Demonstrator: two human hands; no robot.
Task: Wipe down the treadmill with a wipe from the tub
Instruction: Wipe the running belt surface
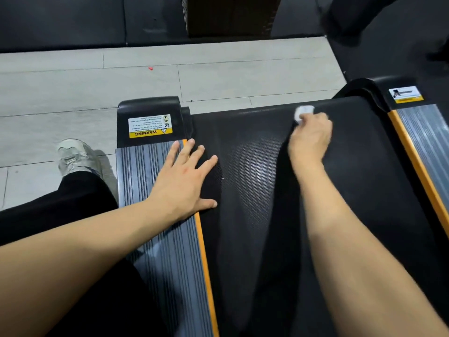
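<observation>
Two bare hands down on a treadmill's rear end. Left hand [185, 175] flat, fingers [188, 149] straight and spread, palm across the orange edge strip between left side rail [155, 215] and black belt [245, 190], holding nothing. Right hand [309, 137] further up the belt, near its rear edge, fingers curled round a small white wipe [302, 113], pressed to the belt surface; hand and wipe blurred, exact grip hard to tell. Black end cap [150, 108] at the tail of the left rail, with a yellow and white WARNING label [150, 126] printed upside down to the viewer. Right side rail [427, 139] ribbed grey with an orange strip, another label [405, 94] at its tail. Left of the treadmill, a pale shoe [73, 154] and black trouser leg [60, 207] on grey floor [121, 76]. Small red speck [150, 68] on the floor further out. Dark mats [73, 18] beyond.
</observation>
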